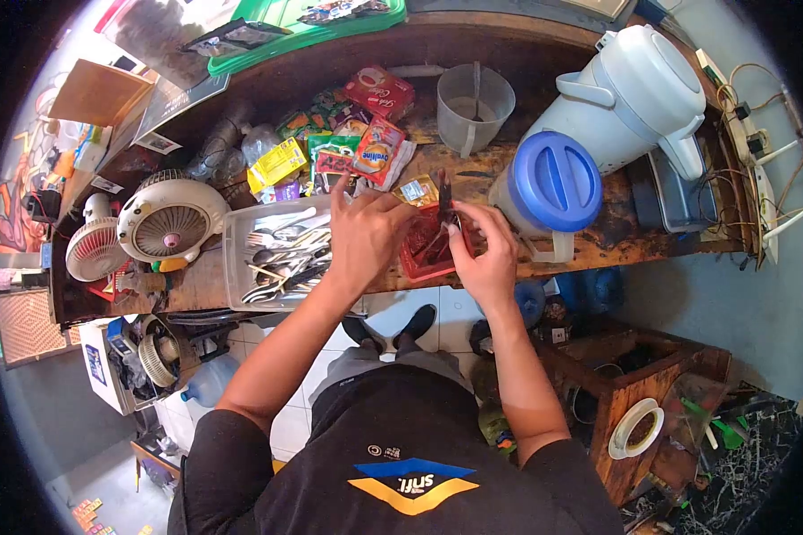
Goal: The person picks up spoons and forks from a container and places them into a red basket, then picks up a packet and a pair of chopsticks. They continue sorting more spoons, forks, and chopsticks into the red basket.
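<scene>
Above a wooden counter (598, 254), the right hand (486, 250) pinches dark scissors (444, 201) upright, blades pointing away, while the left hand (366, 232) grips 1 small sachet (417, 190) just beside them, over a red tray (424, 259).

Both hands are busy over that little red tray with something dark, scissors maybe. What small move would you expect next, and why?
Probably a snip. The right hand holds what look like dark scissors upright over the red tray, and the left hand pinches a small yellowish sachet right beside the blades. With sachet and blades so close, closing the blades across its edge seems the likeliest move, though the blades themselves are too small to read.
</scene>
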The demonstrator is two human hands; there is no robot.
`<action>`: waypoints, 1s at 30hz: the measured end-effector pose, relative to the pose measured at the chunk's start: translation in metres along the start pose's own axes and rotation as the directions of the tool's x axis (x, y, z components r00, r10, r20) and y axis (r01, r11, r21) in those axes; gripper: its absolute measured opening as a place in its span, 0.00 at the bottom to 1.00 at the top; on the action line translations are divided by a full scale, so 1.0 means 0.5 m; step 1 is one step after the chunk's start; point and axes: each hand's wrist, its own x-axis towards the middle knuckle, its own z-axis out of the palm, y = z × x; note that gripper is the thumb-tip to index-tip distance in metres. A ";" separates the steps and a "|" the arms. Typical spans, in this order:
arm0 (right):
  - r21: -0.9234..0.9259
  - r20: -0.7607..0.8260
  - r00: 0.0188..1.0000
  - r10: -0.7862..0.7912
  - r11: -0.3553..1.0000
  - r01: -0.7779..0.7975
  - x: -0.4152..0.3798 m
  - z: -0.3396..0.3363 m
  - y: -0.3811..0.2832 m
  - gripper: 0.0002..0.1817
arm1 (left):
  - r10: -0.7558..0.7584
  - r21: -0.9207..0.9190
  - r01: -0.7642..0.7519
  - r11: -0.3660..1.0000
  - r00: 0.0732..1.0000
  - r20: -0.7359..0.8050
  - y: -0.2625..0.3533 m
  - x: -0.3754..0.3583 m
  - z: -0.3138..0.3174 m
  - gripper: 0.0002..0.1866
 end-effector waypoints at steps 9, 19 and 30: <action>-0.043 -0.045 0.999 0.000 0.999 -0.002 0.024 0.005 -0.042 0.07 | 0.004 -0.343 -0.019 0.939 0.999 -0.045 0.003 0.014 -0.032 0.08; -0.189 -0.015 0.950 -0.312 0.934 0.303 0.022 0.003 -0.024 0.08 | 0.091 -0.396 -0.115 0.911 0.993 -0.079 -0.008 0.007 -0.010 0.18; -0.179 0.027 0.977 -0.211 0.961 0.213 0.023 -0.004 -0.010 0.13 | 0.030 -0.369 -0.066 0.927 0.994 -0.104 -0.013 0.020 0.047 0.17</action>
